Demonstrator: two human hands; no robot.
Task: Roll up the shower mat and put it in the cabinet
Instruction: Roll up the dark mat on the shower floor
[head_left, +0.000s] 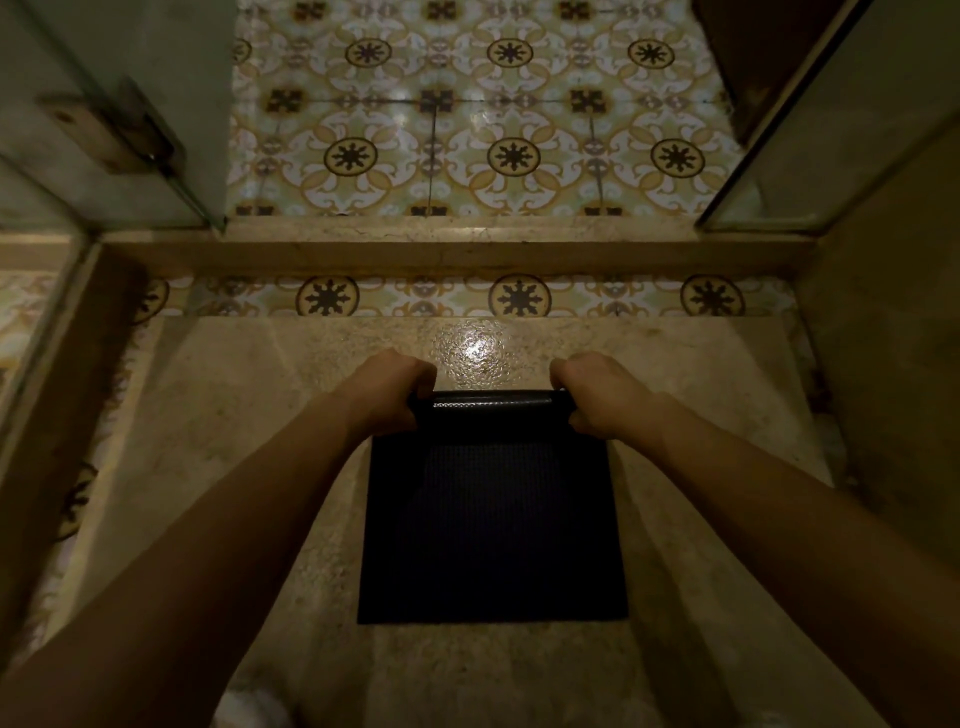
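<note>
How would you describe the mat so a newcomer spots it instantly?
Start at the beige stone shower floor, just inside the raised threshold. The shower mat lies flat at its centre, its far edge rolled up and gripped by the left hand and right hand. It is the only dark, plain square among pale patterned tiles.

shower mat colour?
Black or very dark navy, with a fine dotted texture; the shower mat shows best in the head view, though lighting is dim.

Fingertips of left hand (387, 392) and right hand (602, 395) hidden behind mat roll (493, 401).

Home bathroom, patterned floor tiles (483, 130), glass shower door (104, 130)
</note>
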